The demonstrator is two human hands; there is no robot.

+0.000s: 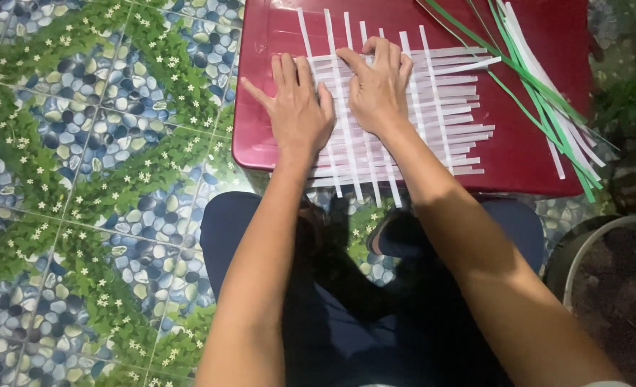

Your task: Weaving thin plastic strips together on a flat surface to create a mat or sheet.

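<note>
Woven mat of white strips (pixel 433 107) laid on red desk (pixel 540 43). Both hands pressed flat on it, fingers spread, nothing gripped: left hand (pixel 300 107) at mat's left edge, right hand (pixel 379 86) nearer centre. Long strips run L-R. Loose green/white strips (pixel 547 107) off to right.

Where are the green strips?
In the head view, the green strips lie at the right end of the dark red tray, mixed with loose white strips, to the right of the woven white mat under both hands.
</note>
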